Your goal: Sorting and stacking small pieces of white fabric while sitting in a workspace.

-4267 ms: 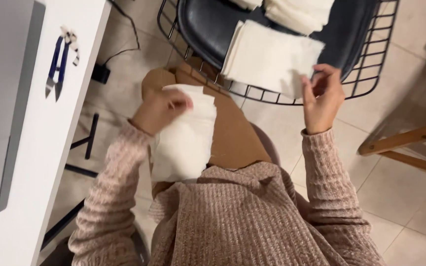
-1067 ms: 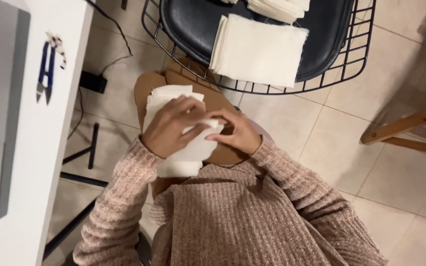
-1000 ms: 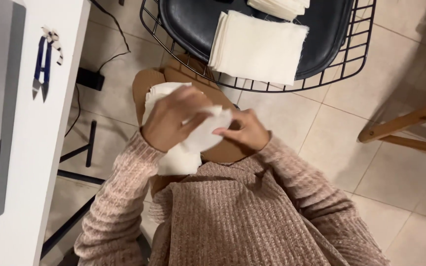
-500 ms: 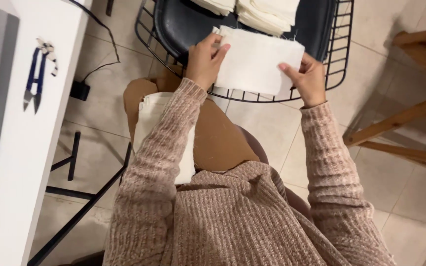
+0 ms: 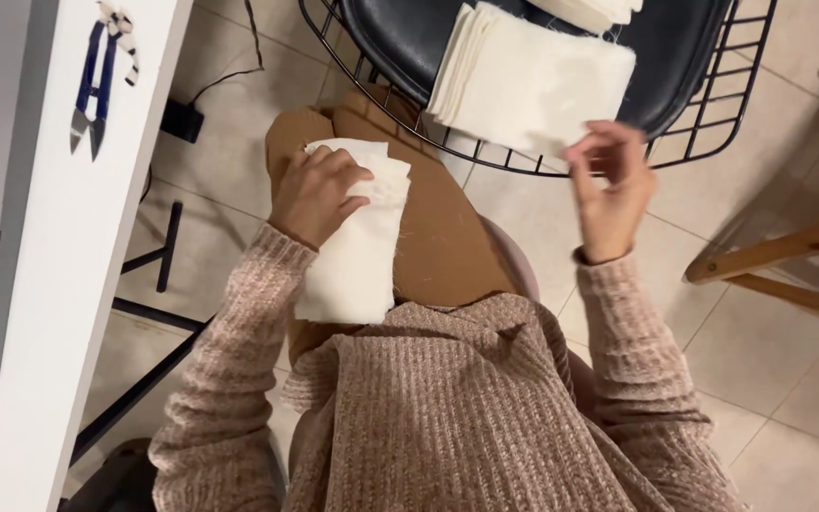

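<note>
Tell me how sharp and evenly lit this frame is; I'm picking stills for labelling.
Head view: right hand slightly motion-blurred; left hand and lap cloth sharp; even warm indoor light, soft shadows on the floor tiles, no glare.

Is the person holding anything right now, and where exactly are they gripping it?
The left hand lies flat on the upper end of a white cloth piece on the lap, pressing rather than gripping. The right hand hovers, seemingly empty, near the cloth stack.
</note>
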